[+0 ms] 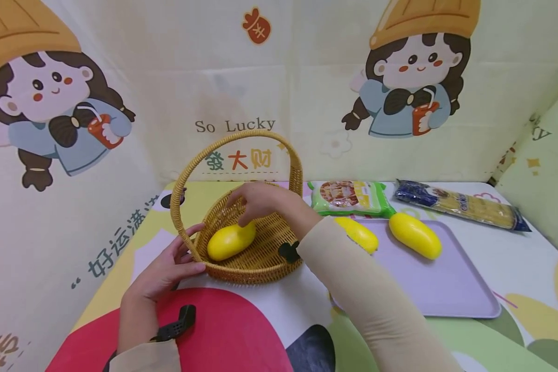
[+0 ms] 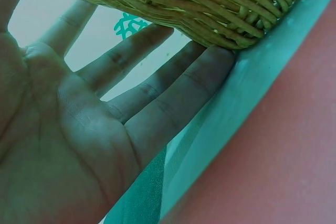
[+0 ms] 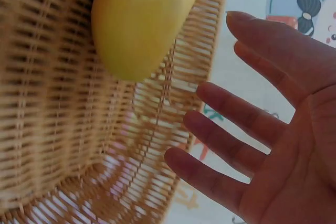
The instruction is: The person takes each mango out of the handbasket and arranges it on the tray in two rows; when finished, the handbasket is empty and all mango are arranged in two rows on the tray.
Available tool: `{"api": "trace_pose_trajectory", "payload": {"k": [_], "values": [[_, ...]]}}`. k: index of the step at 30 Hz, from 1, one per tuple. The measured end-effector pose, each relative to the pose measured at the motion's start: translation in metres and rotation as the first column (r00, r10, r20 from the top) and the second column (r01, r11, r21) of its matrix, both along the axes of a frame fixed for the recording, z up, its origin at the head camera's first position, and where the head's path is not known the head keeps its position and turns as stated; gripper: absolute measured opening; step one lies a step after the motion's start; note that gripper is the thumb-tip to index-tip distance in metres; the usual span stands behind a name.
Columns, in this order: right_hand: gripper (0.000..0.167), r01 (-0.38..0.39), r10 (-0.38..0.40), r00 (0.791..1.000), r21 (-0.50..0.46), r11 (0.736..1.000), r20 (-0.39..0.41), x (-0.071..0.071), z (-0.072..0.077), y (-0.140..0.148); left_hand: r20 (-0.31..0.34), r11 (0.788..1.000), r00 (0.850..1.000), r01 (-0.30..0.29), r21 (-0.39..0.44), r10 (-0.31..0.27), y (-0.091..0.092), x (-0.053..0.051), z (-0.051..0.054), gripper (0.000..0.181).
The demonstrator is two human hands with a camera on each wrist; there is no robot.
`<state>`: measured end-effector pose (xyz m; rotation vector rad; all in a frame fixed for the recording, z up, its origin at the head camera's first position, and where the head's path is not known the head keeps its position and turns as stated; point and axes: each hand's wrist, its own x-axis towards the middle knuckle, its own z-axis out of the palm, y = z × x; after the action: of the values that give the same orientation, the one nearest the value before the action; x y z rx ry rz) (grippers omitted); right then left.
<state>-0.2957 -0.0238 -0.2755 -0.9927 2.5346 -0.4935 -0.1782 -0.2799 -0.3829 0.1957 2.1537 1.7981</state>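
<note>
A yellow mango (image 1: 231, 242) lies in the left part of a wicker basket (image 1: 251, 276) with a tall hoop handle. My right hand (image 1: 260, 201) hovers over the basket, its fingers spread and nothing held. In the right wrist view, that hand (image 3: 283, 145) is apart from the mango (image 3: 144, 22). At the basket's left side, my left hand (image 1: 160, 271) touches the wicker. The left wrist view shows this hand (image 2: 105, 114) with nearly straight fingers, their tips against the lower weave of the basket (image 2: 210, 9).
Right of the basket is a lilac tray (image 1: 465, 294) bearing two more mangoes, one mango (image 1: 360, 235) partly behind my right sleeve, another mango (image 1: 415, 236) further right. Behind the tray lie a green-edged food packet (image 1: 349, 198) and a bag of dry noodles (image 1: 460, 204). A patterned cloth wall stands behind.
</note>
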Motion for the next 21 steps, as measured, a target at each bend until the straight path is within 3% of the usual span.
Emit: {"api": "trace_pose_trajectory", "payload": {"k": [11,21], "values": [[0.056,-0.033,0.033,0.993,-0.003,0.999,0.113,0.008,-0.01,-0.018,0.006,1.0,1.0,-0.019,-0.018,0.019,0.002,-0.001,-0.001,0.087],[0.051,-0.063,0.055,0.977,0.035,0.997,0.205,0.005,-0.016,-0.018,0.012,1.0,1.0,-0.023,-0.003,0.023,0.002,0.0,0.0,0.087]]}}
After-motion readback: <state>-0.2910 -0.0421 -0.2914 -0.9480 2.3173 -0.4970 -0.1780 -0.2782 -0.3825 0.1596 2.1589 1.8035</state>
